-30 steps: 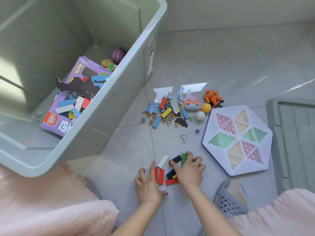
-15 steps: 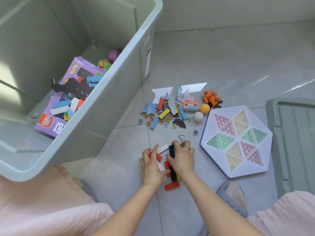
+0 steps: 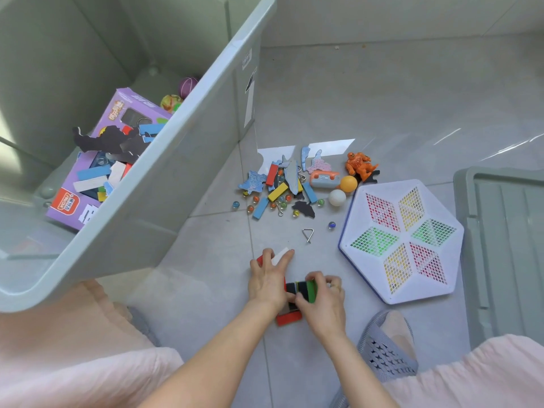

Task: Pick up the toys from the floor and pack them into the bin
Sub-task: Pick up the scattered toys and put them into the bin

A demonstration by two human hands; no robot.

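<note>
Grey tiled floor (image 3: 382,98), right hand (image 3: 323,295) now grasping gathered blocks (image 3: 303,287), pulled nearer, left hand (image 3: 269,278) flat on white block (image 3: 279,256)

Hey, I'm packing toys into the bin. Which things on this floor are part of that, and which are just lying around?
Job: bin, blocks between left hand and right hand, red block, toy pile, wire triangle, marble, hexagonal board.

Lying about: grey lid, slipper.
</note>
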